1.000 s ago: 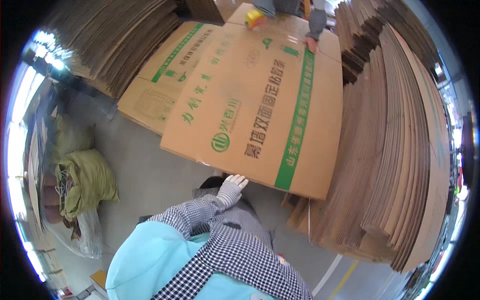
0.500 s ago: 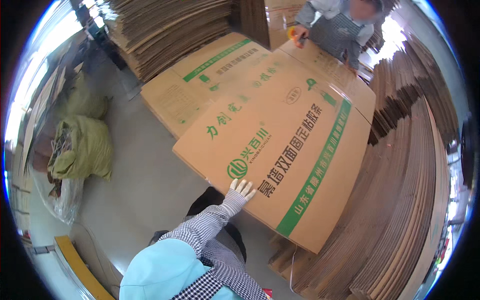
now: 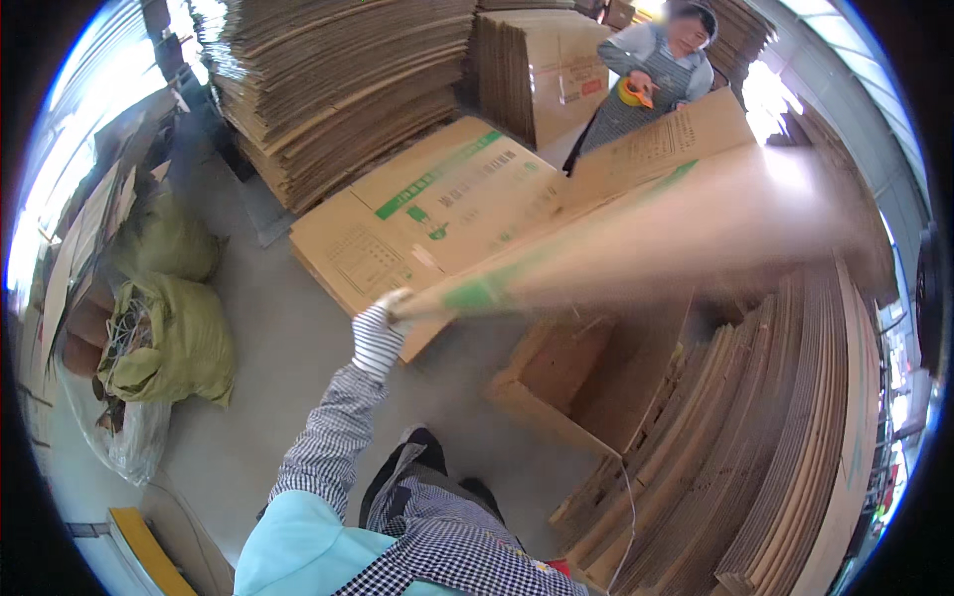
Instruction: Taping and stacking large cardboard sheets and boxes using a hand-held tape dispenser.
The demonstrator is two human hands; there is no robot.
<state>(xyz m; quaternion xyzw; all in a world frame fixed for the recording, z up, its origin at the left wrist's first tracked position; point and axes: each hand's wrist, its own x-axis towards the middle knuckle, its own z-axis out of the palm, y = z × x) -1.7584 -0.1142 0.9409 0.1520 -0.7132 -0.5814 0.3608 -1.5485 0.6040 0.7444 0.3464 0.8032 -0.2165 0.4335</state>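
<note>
My left hand (image 3: 376,333), in a white striped glove, is closed round the near left corner of a flattened cardboard carton (image 3: 636,243). The carton is raised and tilted up on edge, its far right part smeared by motion. Beneath and behind it, another flattened carton (image 3: 467,184) with a green band lies flat. My right hand does not show. Across from me a person (image 3: 651,74) in a checked apron holds an orange and yellow tape dispenser (image 3: 634,92), beside an upturned cardboard panel (image 3: 676,134).
Tall stacks of flattened cardboard (image 3: 338,79) stand at the back left. More cardboard sheets (image 3: 775,427) lean in rows at the right, next to an open carton (image 3: 586,377). Green woven sacks (image 3: 174,338) sit on the floor at left. A white strap (image 3: 631,507) hangs near my right.
The printed carton, flat before under my spread left hand, is now lifted and tilted up. My left hand has moved left and forward and closed on its corner. The open carton has come into sight.
</note>
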